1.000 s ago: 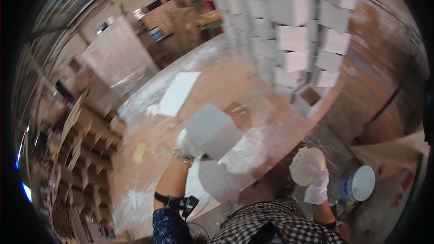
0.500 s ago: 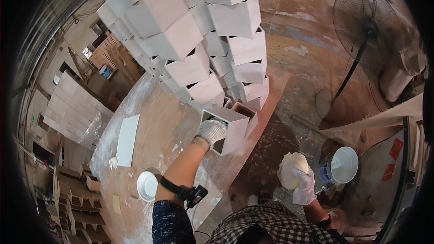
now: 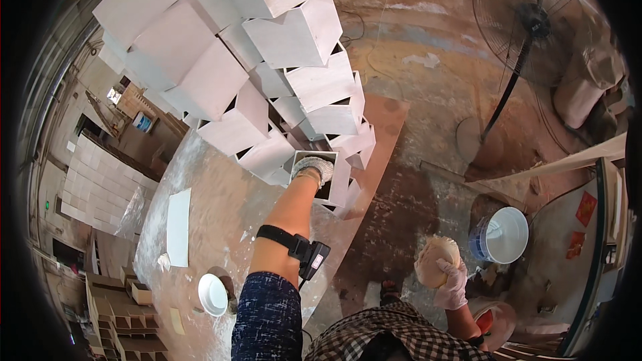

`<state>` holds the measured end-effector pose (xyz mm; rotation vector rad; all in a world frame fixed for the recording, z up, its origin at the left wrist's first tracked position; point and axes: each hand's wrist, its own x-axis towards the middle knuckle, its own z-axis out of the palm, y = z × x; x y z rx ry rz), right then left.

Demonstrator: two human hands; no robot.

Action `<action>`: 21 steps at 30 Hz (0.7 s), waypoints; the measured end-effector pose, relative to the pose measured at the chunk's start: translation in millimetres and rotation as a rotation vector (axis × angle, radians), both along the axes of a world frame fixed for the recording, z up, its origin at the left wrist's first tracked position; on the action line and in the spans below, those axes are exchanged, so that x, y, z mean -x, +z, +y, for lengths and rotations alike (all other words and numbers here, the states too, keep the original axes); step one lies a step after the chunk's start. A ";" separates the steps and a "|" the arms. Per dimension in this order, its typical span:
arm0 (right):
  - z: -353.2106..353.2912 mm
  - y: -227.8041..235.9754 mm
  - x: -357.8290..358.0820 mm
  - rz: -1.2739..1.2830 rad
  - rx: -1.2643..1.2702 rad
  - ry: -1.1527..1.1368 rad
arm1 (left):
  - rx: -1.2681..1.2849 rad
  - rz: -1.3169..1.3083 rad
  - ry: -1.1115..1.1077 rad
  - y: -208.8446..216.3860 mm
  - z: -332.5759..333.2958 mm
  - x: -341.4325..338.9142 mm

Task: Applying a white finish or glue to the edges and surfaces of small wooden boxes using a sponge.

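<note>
My left hand (image 3: 315,168), in a knitted white glove, reaches into the open end of a white box (image 3: 340,178) and holds it; the fingertips are hidden inside. The box is at the foot of a tall stack of similar white boxes (image 3: 287,33), and another white box (image 3: 350,195) shows just to its right. At the lower right, my right hand (image 3: 453,285), in a thin white glove, grips a round cream-coloured pad (image 3: 436,262) that looks like a sponge. It is held clear of the white bucket (image 3: 506,235), which has pale contents.
A white bowl (image 3: 212,295) and a flat white panel (image 3: 178,228) lie on the worn table (image 3: 234,220) to the left. A black standing fan (image 3: 533,20) is at the far right. Brown compartmented boxes (image 3: 124,311) stand at lower left. A pinkish bucket (image 3: 498,324) is beside my right forearm.
The view has shifted, and the stack appears further left. My left hand is further inside the box, whose opening now faces me more. My right hand has turned the pad so its face tilts away.
</note>
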<state>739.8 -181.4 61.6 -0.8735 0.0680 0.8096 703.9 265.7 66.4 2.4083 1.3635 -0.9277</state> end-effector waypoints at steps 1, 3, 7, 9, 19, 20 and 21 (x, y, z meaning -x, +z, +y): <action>0.3 -0.6 -0.8 -0.008 0.001 0.013 | 0.003 0.002 -0.003 -13.8 9.4 -0.6; 2.4 0.1 -1.6 -0.013 -0.010 0.044 | -0.075 0.070 -0.145 -36.6 32.0 9.7; -2.5 -7.3 -11.4 -0.057 0.029 0.030 | -0.020 0.087 -0.065 -31.1 6.2 -18.3; 1.5 -4.5 -10.6 -0.030 0.010 0.047 | -0.086 0.076 -0.135 -45.4 24.9 -1.4; 17.7 -2.0 -13.9 -0.007 0.035 0.128 | -0.144 0.092 -0.731 40.6 -23.4 5.9; 22.0 -0.3 -10.7 -0.003 0.026 0.143 | -0.187 0.101 -0.893 52.6 -25.7 16.7; 27.4 -0.4 -8.5 -0.003 0.018 0.164 | -0.208 -0.023 -0.813 47.7 -17.5 29.3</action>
